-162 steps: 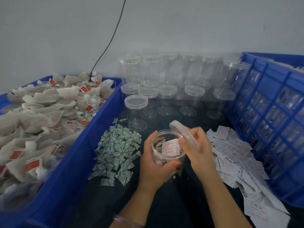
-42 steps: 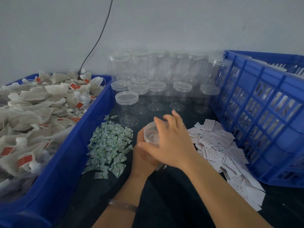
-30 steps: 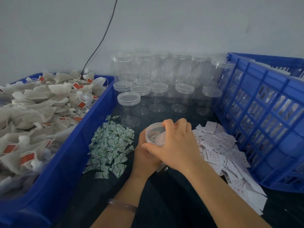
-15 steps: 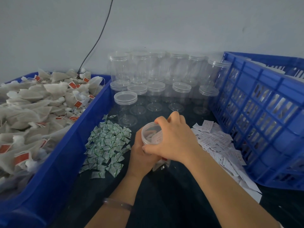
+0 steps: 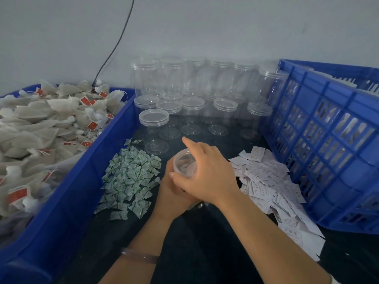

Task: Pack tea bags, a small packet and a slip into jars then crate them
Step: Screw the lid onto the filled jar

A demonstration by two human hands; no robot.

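Dark tabletop [image 5: 194, 253], mid: L hand [image 5: 172, 193] clenched round jar [image 5: 184, 169] body, R hand [image 5: 207, 177] fingers clamped over lid [image 5: 176, 160]. Step, I judge: screw lid shut. Hold body firm w/ L, turn lid level till snug, no cross-thread, nothing pinched at rim. Beside it: packets [image 5: 131, 177] left, slips [image 5: 266, 181] right; crate [image 5: 328, 140] along right edge.

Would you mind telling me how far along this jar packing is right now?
Done: the jar already holds tea bags and a slip. In hand: the left hand grips it while the right hand grips its lid. Left: setting it in the blue crate, then filling the empty jars behind.
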